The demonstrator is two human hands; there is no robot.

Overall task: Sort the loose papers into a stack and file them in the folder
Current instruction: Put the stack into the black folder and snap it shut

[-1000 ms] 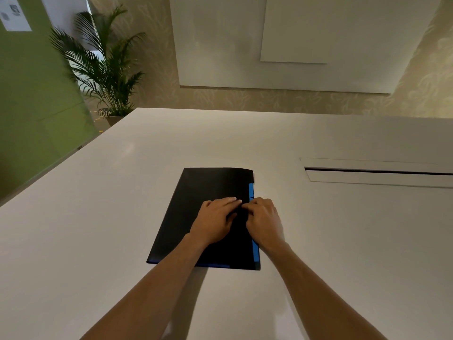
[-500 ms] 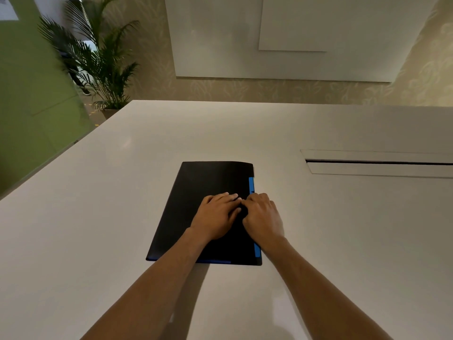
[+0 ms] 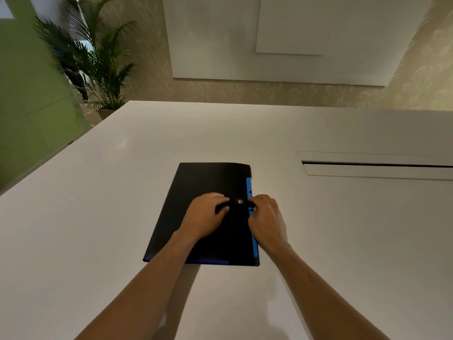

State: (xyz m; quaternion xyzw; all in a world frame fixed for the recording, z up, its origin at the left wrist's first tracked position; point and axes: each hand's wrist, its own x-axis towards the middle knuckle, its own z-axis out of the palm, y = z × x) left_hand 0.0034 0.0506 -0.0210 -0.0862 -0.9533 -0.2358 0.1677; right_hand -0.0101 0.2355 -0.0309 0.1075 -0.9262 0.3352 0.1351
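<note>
Near us the closed folder (image 3: 196, 217) lies flat on the table (image 3: 98, 217), long axis running near to far, its opening edge with the blue strip on the right. We rest our left hand (image 3: 204, 214) on the cover, fingers curled at the strap (image 3: 235, 204). Our right hand (image 3: 266, 217) pinches the strap's right end, nearer the snap (image 3: 240, 201).

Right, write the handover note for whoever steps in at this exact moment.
Left hand: fingers curled on the black strap across the folder.
Right hand: curled at the folder's right edge, by the strap's end.
Folder: closed, flat on the white table, blue edging showing.
Snap button: visible on the strap; whether it is fastened cannot be told.
Done: no loose papers in sight.
Left: confirm the snap, let go.
</note>
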